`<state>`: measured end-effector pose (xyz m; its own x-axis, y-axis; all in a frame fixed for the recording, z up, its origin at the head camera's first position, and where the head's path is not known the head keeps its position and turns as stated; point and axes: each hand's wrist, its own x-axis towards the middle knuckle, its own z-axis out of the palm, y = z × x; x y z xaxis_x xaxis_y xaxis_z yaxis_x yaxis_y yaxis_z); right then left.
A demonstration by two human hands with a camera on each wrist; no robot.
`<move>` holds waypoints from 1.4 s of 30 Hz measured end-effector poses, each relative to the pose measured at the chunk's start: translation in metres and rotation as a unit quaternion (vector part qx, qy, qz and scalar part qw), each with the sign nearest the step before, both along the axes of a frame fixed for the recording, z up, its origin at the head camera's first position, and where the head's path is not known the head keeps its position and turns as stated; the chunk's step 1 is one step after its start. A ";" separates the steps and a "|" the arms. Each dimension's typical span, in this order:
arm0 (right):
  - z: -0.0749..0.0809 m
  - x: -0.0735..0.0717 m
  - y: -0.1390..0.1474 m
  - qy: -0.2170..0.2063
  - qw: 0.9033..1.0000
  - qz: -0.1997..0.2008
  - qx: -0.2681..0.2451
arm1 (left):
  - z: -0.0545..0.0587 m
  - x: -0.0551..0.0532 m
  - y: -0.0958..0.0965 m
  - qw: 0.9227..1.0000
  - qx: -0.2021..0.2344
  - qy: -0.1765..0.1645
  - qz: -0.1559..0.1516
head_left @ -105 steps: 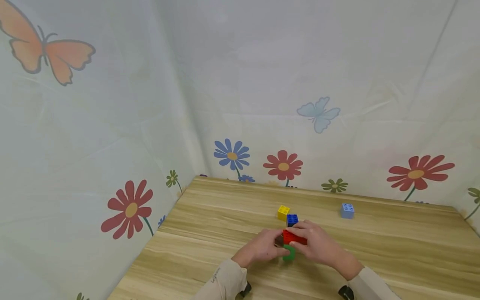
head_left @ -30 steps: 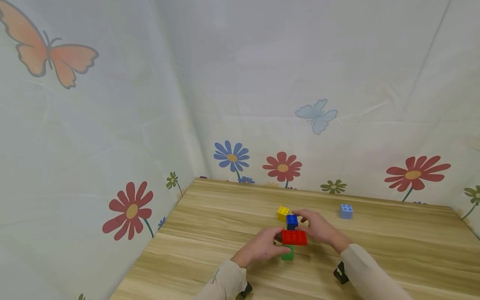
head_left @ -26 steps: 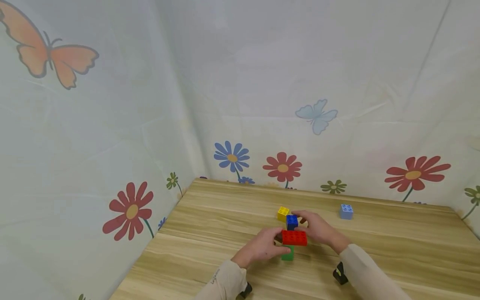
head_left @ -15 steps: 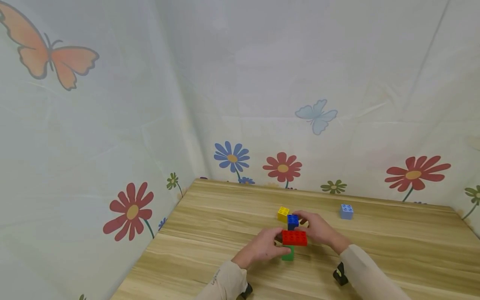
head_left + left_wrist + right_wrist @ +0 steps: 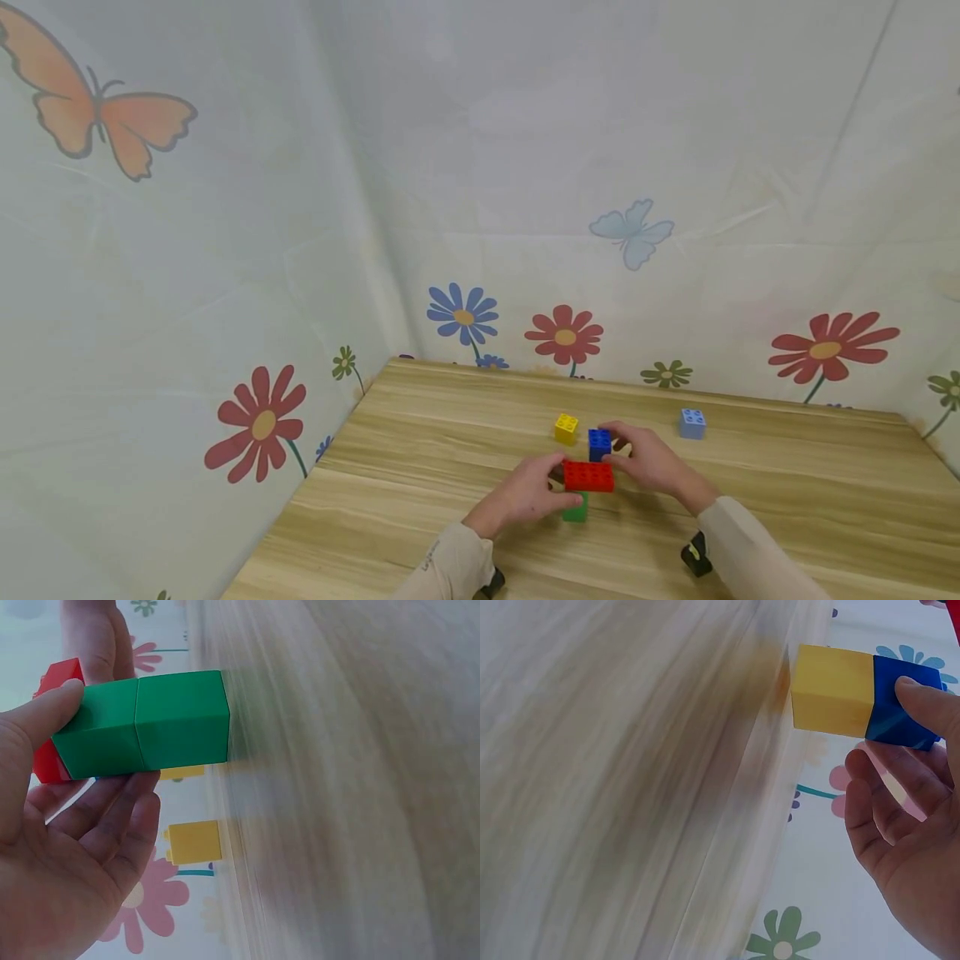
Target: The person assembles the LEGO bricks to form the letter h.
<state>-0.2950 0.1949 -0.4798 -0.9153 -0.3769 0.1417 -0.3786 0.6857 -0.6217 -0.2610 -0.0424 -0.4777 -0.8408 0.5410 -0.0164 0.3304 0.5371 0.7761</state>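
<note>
In the head view my left hand (image 5: 521,493) grips a stack of building bricks: a long red brick (image 5: 589,476) on top of green bricks (image 5: 575,508). The left wrist view shows two green bricks (image 5: 142,724) one on the other, with the thumb across the top near the red brick (image 5: 49,763). My right hand (image 5: 654,463) pinches a dark blue brick (image 5: 599,444) just behind the red one. Seen from the right wrist, that blue brick (image 5: 904,712) is joined on top of a yellow brick (image 5: 832,690), with thumb and fingers on the blue part.
A separate yellow brick (image 5: 566,428) stands on the wooden table (image 5: 420,433) behind the stacks. Farther right, near the back edge, is a light blue brick (image 5: 692,423). A flower-printed curtain (image 5: 510,208) borders the table at the back and left.
My right hand left the red brick, took hold of the dark blue brick and has shifted it slightly right, away from the separate yellow brick. My left hand stayed on the red and green stack.
</note>
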 end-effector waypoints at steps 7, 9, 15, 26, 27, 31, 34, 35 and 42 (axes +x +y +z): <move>-0.001 0.003 0.008 0.017 1.000 0.005 -0.001 | 0.000 0.000 0.001 1.000 0.008 0.007 -0.004; -0.001 0.005 0.010 0.017 1.000 0.009 -0.004 | 0.001 0.000 0.001 1.000 0.012 0.007 -0.004; 0.002 0.011 0.016 0.017 1.000 0.016 -0.003 | 0.001 -0.001 0.002 1.000 0.022 0.003 0.005; 0.004 0.026 0.024 0.012 0.999 0.047 -0.008 | 0.004 0.000 0.006 1.000 0.026 0.001 0.012; 0.004 0.027 0.025 0.010 0.999 0.048 -0.010 | 0.005 0.000 0.007 1.000 0.025 -0.001 0.014; 0.003 0.032 0.027 0.009 0.999 0.044 -0.009 | 0.007 0.000 0.010 1.000 0.019 0.001 0.022; 0.004 0.035 0.028 0.002 0.999 0.039 -0.008 | 0.009 0.000 0.012 1.000 0.015 0.011 0.019; 0.004 0.036 0.028 -0.004 0.999 0.037 -0.009 | 0.010 0.000 0.013 1.000 0.014 0.015 0.018; 0.004 0.042 0.030 -0.036 0.999 0.029 -0.007 | 0.014 -0.001 0.017 1.000 0.010 0.014 0.007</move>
<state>-0.2528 0.2252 -0.4763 -0.9004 -0.4274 0.0818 -0.3706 0.6547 -0.6588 -0.2618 -0.0249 -0.4636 -0.8485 0.5288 0.0186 0.3452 0.5264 0.7770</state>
